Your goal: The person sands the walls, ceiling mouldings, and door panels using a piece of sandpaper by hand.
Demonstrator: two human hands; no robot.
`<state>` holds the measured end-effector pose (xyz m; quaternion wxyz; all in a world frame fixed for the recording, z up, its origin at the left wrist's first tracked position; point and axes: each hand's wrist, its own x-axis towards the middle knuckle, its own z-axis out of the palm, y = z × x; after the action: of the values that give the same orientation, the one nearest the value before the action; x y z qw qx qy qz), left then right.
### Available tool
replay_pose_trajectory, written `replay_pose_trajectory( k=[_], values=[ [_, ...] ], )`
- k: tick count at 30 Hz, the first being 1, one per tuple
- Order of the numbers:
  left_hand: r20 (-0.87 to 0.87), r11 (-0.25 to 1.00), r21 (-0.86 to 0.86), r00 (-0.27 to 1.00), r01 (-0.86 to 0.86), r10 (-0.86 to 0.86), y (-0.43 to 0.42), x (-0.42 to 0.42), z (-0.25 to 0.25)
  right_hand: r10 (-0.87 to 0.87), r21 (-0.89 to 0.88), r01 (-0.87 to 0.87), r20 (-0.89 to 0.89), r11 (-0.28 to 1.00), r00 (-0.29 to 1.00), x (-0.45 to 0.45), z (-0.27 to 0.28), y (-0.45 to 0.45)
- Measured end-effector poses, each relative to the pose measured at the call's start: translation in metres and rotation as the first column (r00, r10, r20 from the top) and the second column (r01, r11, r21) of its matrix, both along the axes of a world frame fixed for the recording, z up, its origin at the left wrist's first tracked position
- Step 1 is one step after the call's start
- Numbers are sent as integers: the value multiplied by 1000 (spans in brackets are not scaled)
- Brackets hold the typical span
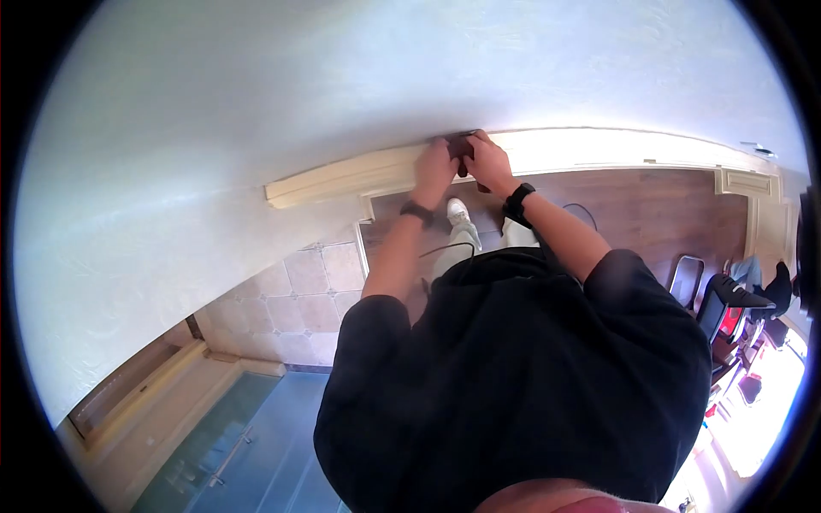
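Both arms reach forward to a long cream ledge (590, 147) against the pale wall. Between my hands is a small dark brown object (462, 147); its kind is unclear, and the fingers cover much of it. My left hand (436, 167), slightly blurred, is closed at the object's left side. From the right, my right hand (490, 164) grips it, thumb and fingers bent around it. The object is at the ledge, close to the wall; whether it touches the wall I cannot tell.
Below the ledge lies a brown wood floor (658, 201), where my feet stand. Tiled floor (299, 291) and a blue glass door (265, 436) are to the left. Chairs (687, 282) and assorted items crowd the right side. A thin black cable (584, 208) shows near my right arm.
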<state>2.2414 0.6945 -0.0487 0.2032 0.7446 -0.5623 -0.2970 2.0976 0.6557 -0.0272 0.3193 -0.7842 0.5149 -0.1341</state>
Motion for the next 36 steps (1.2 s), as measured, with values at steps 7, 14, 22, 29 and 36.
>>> replay_pose_trajectory(
  k=[7,14,22,29,36],
  values=[
    [63,998,-5,996,62,-62,-17,-54,-13,7,39,-6,-5,999,1000,-52,6,-14],
    [172,993,-70,982,92,-79,-50,-145,-10,-42,-4,42,8,999,999,-138,5,-42],
    [222,988,-57,967,143,-127,-98,-282,-9,-150,-31,152,69,988,986,-267,-7,-80],
    [241,971,-112,953,213,-181,-136,-388,-4,-259,-39,260,30,965,965,-372,-9,-107],
    [27,959,-121,967,255,-253,-123,-401,14,-297,-59,317,225,947,928,-404,-21,-93]
  ],
)
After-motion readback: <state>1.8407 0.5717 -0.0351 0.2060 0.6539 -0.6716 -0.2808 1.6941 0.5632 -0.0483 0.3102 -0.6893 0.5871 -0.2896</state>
